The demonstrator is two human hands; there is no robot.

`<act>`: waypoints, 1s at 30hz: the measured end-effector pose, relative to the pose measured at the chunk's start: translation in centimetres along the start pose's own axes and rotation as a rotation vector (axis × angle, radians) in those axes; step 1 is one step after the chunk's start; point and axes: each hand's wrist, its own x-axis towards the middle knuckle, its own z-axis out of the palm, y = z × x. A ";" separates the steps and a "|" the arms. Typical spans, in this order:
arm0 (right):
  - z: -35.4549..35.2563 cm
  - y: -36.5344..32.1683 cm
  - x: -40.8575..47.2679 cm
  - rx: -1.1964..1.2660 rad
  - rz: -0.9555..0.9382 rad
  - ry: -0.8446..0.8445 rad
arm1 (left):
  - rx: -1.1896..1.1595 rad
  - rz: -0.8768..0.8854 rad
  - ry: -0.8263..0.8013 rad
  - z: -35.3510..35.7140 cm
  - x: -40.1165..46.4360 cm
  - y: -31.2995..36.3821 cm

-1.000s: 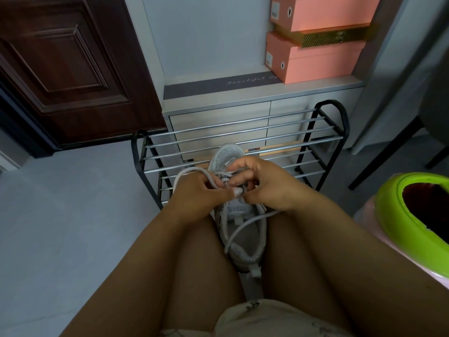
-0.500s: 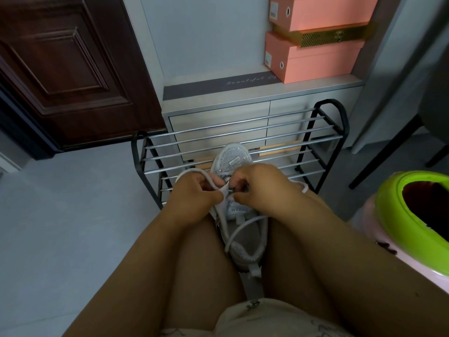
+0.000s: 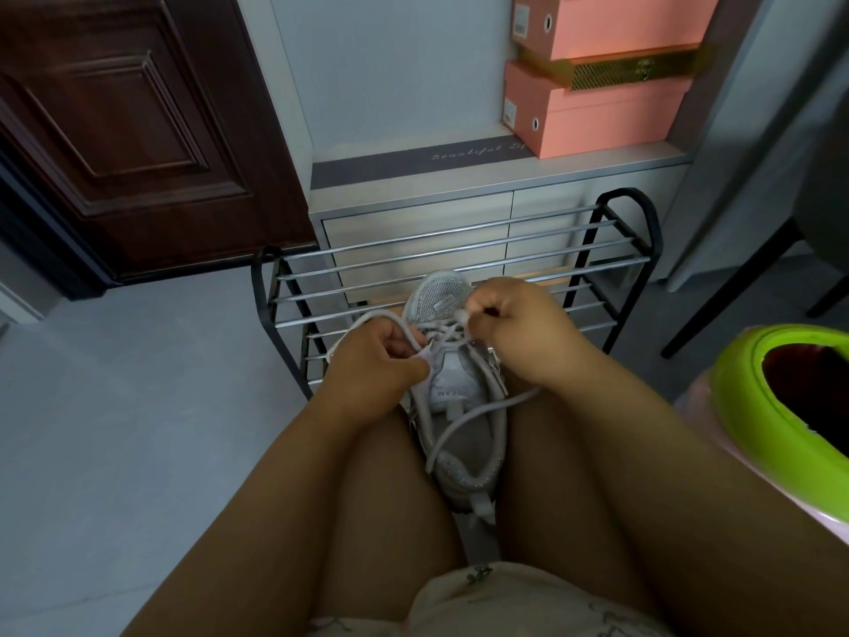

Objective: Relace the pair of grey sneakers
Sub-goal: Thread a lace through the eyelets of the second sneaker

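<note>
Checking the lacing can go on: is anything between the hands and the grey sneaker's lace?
Nothing visible. The left hand already grips a loop of the pale grey lace, the right hand pinches its tip over the grey mesh sneaker wedged between the knees.

The sneaker [image 3: 452, 388] is pale grey with a glittery silver mesh toe and a grey lace [image 3: 478, 413]. Behind it: black-framed shoe rack [image 3: 615, 250] with silver bars, two salmon-pink shoeboxes [image 3: 597, 117], dark brown door [image 3: 128, 131]. Right of it: lime-green rimmed bin [image 3: 753, 406].
</note>
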 end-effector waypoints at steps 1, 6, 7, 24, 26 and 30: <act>-0.2 0.1 0.0 0.003 -0.003 0.029 | -0.005 0.001 -0.004 0.0 0.0 0.0; 0.9 0.0 -0.2 -0.257 -0.111 -0.088 | -0.017 0.016 -0.011 0.0 -0.1 -0.1; 1.3 0.0 -0.2 -0.330 -0.148 -0.135 | -0.019 0.018 -0.016 -0.1 -0.1 -0.1; 0.4 -0.3 -0.6 -0.383 -0.147 0.010 | -0.037 0.070 -0.035 -0.1 -0.2 -0.1; 1.2 -0.6 -0.6 -0.519 -0.227 -0.075 | -0.036 0.078 -0.041 -0.1 -0.2 -0.1; 2.1 -1.1 -0.3 -0.636 -0.264 -0.183 | -0.033 0.086 -0.042 -0.2 -0.3 -0.1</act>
